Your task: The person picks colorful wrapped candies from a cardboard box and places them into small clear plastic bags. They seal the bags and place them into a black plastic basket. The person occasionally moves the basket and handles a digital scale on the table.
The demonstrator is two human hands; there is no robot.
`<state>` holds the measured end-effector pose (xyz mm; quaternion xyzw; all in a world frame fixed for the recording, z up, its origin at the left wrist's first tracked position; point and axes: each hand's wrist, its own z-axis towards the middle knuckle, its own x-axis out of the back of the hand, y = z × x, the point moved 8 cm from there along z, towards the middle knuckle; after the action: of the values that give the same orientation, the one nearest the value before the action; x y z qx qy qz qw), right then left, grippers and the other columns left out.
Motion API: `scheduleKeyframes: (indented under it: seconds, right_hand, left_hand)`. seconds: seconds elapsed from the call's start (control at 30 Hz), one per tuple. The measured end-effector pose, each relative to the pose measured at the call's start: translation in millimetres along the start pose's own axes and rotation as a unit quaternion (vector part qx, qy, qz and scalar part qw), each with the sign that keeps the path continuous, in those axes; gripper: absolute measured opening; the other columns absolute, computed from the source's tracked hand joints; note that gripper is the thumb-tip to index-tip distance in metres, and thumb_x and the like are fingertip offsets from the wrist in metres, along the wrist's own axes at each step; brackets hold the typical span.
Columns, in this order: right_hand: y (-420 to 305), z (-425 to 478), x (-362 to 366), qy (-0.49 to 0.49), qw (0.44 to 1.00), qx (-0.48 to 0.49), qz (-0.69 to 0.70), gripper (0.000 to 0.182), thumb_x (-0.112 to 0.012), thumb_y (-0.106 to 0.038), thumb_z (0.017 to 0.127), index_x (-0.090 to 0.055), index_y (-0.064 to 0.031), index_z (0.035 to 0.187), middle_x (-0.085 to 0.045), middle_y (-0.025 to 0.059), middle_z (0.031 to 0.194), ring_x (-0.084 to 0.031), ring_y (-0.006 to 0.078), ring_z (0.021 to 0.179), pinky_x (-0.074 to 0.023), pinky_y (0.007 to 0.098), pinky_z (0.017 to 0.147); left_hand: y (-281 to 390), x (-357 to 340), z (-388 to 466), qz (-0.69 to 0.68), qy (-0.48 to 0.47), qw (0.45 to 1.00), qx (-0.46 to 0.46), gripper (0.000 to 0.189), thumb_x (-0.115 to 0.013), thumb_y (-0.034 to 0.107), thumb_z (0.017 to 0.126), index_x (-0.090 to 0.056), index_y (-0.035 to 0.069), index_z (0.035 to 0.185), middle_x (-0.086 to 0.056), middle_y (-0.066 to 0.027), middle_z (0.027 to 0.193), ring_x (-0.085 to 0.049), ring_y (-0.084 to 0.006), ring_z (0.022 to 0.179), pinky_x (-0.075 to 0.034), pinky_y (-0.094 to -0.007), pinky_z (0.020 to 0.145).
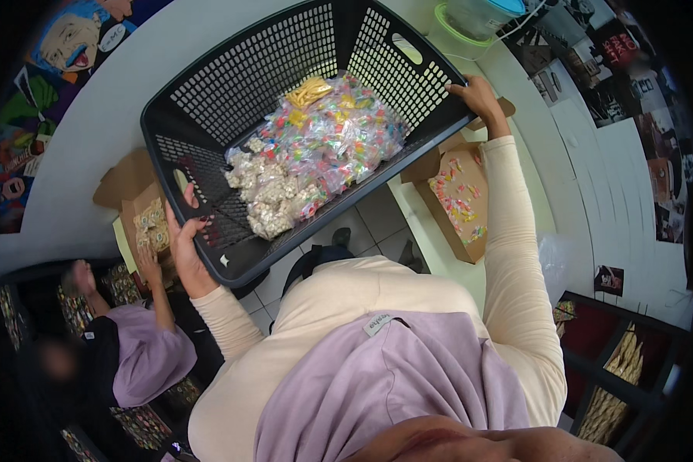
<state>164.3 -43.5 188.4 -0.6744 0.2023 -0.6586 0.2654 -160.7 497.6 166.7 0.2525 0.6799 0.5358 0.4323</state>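
Note:
A large black plastic basket [239, 276] with perforated walls is held up, tilted, between my two hands. My left hand [189, 248] grips its left end near the handle slot, fingers against the wall. At the upper right corner, my right hand [484, 103] is closed over the rim, thumb on the inner side. Inside the basket lie many clear plastic packets of colourful wrapped sweets [346, 136], several bags of small whitish pieces [268, 196] at the lower left, and a bag of yellow sticks [309, 91] on top.
An open cardboard box [474, 252] with wrapped sweets stands on the pale table [456, 277] to the right. Lidded plastic tubs [462, 29] stand behind. At left, a co-worker's hand [149, 263] reaches into another cardboard box [128, 216]. Racks with packets [618, 375] stand at lower right.

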Motion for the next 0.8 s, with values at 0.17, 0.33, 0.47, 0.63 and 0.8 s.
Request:
scheduleKeyframes:
  seconds: [0.17, 0.33, 0.47, 0.63, 0.8]
  right_hand:
    - [-48.5, -37.7, -35.8, 0.029, 0.996, 0.079, 0.029, 0.043, -0.073, -0.031, 0.079, -0.068, 0.0073, 0.096, -0.07, 0.0223, 0.085, -0.067, 0.0315, 0.077, -0.0499, 0.0393, 0.074]
    - [-20.5, -19.6, -112.1, 0.004, 0.989, 0.089, -0.115, 0.054, -0.072, -0.041, 0.077, -0.067, 0.0101, 0.094, -0.066, 0.0299, 0.088, -0.066, 0.0406, 0.085, -0.0497, 0.0434, 0.079]
    - [-13.8, 2.1, -152.8, 0.002, 0.989, 0.097, -0.111, 0.049, -0.072, -0.039, 0.076, -0.068, 0.0073, 0.092, -0.066, 0.0294, 0.09, -0.065, 0.0413, 0.088, -0.0494, 0.0434, 0.081]
    - [-15.6, 20.8, -172.1, -0.004, 0.985, 0.105, -0.138, 0.049, -0.071, -0.04, 0.077, -0.069, 0.0061, 0.092, -0.066, 0.029, 0.091, -0.065, 0.0423, 0.089, -0.0496, 0.0442, 0.08]
    - [0.9, 16.9, -182.9, 0.007, 0.985, 0.099, -0.141, 0.047, -0.071, -0.042, 0.079, -0.069, 0.0038, 0.092, -0.067, 0.0269, 0.087, -0.066, 0.0411, 0.088, -0.0504, 0.0453, 0.08]
  left_hand:
    - [0.1, 69.2, -28.5, 0.051, -0.034, 0.998, 0.025, 0.082, -0.044, -0.004, 0.067, -0.029, -0.002, 0.147, -0.046, -0.0173, 0.143, -0.061, -0.0163, 0.097, -0.053, -0.0238, 0.078]
    - [-100.7, 112.5, -33.3, -0.012, 0.003, 1.0, 0.014, 0.083, -0.043, -0.004, 0.067, -0.028, 0.0, 0.148, -0.045, -0.0184, 0.145, -0.056, -0.02, 0.116, -0.054, -0.0243, 0.082]
    - [-133.7, 127.5, -19.9, -0.016, 0.041, 0.999, -0.013, 0.08, -0.044, -0.003, 0.068, -0.03, 0.0, 0.147, -0.047, -0.0165, 0.143, -0.05, -0.0194, 0.123, -0.053, -0.0248, 0.084]
    - [-141.1, 132.9, -8.0, 0.04, 0.033, 0.999, 0.017, 0.078, -0.044, -0.003, 0.069, -0.032, -0.001, 0.146, -0.051, -0.016, 0.14, -0.052, -0.0189, 0.119, -0.053, -0.0251, 0.08]
    - [-148.0, 137.9, -1.4, 0.01, 0.07, 0.997, -0.012, 0.077, -0.041, -0.009, 0.067, -0.038, 0.001, 0.144, -0.05, -0.0135, 0.142, -0.048, -0.0218, 0.126, -0.045, -0.0257, 0.091]
